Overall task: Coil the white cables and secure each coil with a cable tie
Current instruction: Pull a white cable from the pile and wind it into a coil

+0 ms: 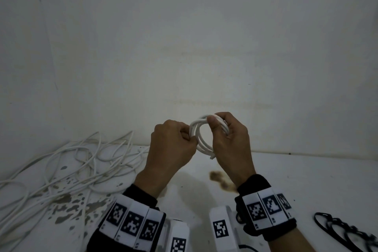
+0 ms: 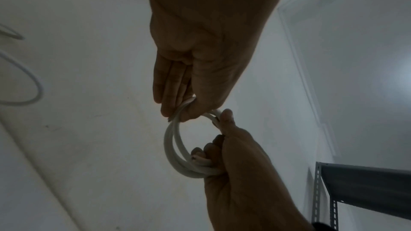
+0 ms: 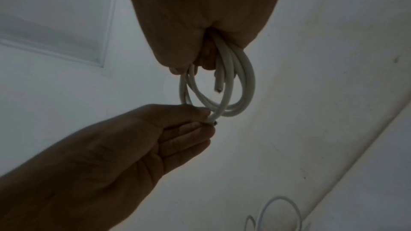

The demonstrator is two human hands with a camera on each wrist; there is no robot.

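Observation:
A small coil of white cable (image 1: 194,131) is held up between both hands above the table, in front of the wall. My right hand (image 1: 224,131) grips the coil's right side, thumb over the top and fingers curled through the loops. My left hand (image 1: 180,140) pinches the coil's left side between thumb and fingers. One cut cable end (image 1: 210,157) sticks out below the coil. The left wrist view shows the coil (image 2: 170,145) pinched by the left hand (image 2: 177,110). The right wrist view shows the coil (image 3: 245,80) hanging from the right hand (image 3: 200,55), and the left hand (image 3: 200,120) pinches its lower side.
A tangle of loose white cables (image 1: 71,165) covers the stained white table (image 1: 306,180) at the left. Black cable ties (image 1: 337,229) lie near the front right corner. A white wall stands close behind. A grey metal shelf (image 2: 364,189) shows in the left wrist view.

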